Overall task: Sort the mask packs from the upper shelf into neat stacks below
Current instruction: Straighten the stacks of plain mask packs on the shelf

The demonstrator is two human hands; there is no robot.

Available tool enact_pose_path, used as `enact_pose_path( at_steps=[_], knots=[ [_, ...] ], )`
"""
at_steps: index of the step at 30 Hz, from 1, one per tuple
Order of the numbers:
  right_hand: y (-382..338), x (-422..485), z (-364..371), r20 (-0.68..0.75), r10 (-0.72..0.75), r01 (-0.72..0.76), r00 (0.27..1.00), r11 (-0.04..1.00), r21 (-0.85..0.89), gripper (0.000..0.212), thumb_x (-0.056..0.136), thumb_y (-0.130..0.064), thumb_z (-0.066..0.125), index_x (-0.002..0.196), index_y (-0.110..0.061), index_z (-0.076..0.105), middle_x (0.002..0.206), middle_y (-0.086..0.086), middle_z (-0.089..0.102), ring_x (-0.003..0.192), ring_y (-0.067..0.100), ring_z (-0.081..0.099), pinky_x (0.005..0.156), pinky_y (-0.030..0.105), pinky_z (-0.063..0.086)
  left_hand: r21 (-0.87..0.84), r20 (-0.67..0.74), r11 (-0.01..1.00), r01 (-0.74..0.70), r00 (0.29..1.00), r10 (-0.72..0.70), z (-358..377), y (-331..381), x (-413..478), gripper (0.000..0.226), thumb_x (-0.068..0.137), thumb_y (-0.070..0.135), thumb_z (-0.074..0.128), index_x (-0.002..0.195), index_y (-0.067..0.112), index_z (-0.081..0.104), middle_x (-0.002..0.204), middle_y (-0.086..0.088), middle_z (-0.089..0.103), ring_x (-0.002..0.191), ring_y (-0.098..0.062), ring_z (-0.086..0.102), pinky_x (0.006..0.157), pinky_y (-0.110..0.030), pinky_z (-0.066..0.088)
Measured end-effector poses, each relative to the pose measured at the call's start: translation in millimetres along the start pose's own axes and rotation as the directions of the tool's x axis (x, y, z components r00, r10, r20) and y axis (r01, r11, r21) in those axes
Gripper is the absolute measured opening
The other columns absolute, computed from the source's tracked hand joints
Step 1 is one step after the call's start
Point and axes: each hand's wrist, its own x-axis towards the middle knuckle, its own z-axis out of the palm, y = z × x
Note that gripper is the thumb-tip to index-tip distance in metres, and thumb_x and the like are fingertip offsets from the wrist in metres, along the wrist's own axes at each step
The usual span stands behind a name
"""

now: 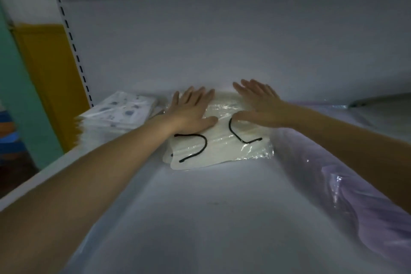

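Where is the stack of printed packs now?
In the head view, the stack of printed packs sits at the left end of the shelf, left of the left hand resting on the clear mask pack.

No text can be read; the bluish print on the stacked packs is blurred.
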Motion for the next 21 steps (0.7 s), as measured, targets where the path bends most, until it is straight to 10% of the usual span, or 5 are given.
enact_pose_path(
  at_steps=[7,13,21],
  knots=[
    [-10.0,-2.1,4.4,0.096,0.056,-0.045,0.994,0.992,-0.115,0.087,0.086,-0.069,0.032,0.15,-0.024,-0.006,0.158,0.001,-0.012,0.145,0.02,-0.012,0.115,0.043,-0.011,0.018,-0.029,0.998,-0.055,0.998,0.056,-5.4,-7.4,-9.6,0.077,0.093,0.06,0.027,0.149,0.027,-0.014,0.157,0.0,-0.021,0.144,-0.019,-0.02,0.115,-0.04,-0.01],
    [-10.3,6.3,17.0,0.134,0.048,-0.027,0.99,0.988,-0.155,0.092,0.083,-0.073,0.028,0.149,-0.023,-0.012,0.157,0.003,-0.015,0.144,0.021,-0.014,0.115,0.044,-0.01,-0.503,-0.25,0.863,0.042,0.949,-0.192,-17.1,-1.8,-45.9,0.065,0.097,0.039,0.041,0.148,0.008,0.015,0.155,-0.012,0.012,0.144,-0.023,0.009,0.117,-0.037,0.012],
    [-5.4,12.8,21.5,0.098,0.049,-0.033,0.994,0.988,-0.152,0.095,0.08,-0.075,0.032,0.149,-0.025,-0.009,0.158,0.002,-0.011,0.145,0.022,-0.01,0.116,0.047,-0.006,-0.695,0.057,0.64,0.329,0.912,-0.407,9.0,-3.4,-63.1,0.107,0.065,0.051,0.078,0.146,0.016,0.016,0.148,-0.001,0.031,0.137,-0.023,0.028,0.111,-0.039,0.03]
  ],
)
